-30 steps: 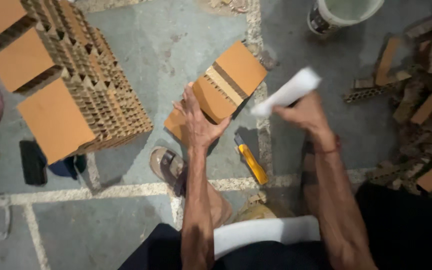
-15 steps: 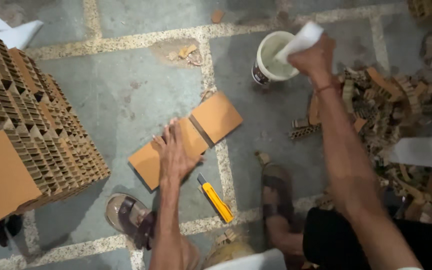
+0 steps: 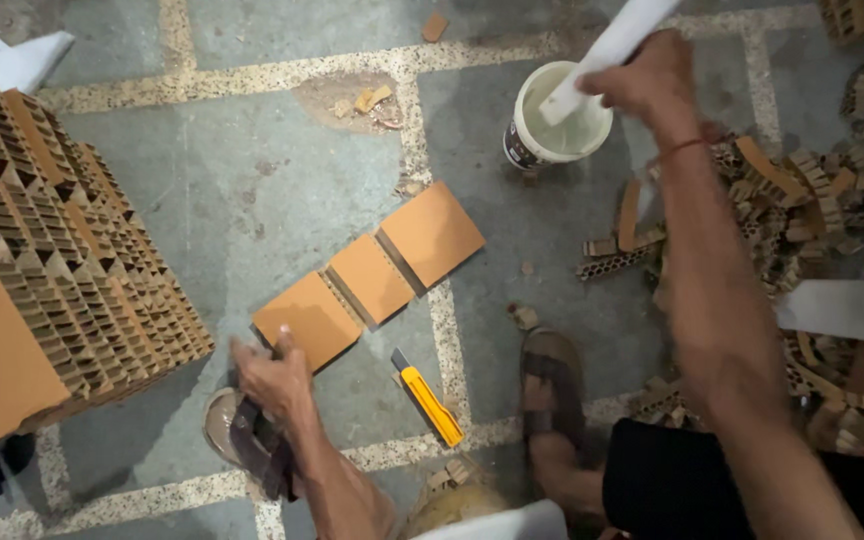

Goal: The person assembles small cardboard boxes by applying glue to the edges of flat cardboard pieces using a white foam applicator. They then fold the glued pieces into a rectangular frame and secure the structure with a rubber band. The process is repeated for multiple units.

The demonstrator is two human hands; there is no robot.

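A brown cardboard strip (image 3: 370, 278) with two notched folds lies flat on the grey floor. My left hand (image 3: 272, 375) rests at its near left corner, fingers touching the edge. My right hand (image 3: 647, 82) is closed around a white flat stick (image 3: 607, 52) whose lower end dips into a white bucket (image 3: 530, 140) of pale paste. A yellow utility knife (image 3: 429, 400) lies on the floor just right of the left hand.
Stacks of honeycomb cardboard blocks (image 3: 62, 270) fill the left side. A heap of cardboard offcuts (image 3: 802, 200) lies at the right with a white sheet (image 3: 847, 310). My sandalled feet (image 3: 550, 385) are near the bottom. Small scraps (image 3: 367, 100) lie by the floor joint.
My right hand carried the white stick from above the cardboard strip over to the bucket and dipped it in. My left hand slid from the strip's middle to its near left corner.
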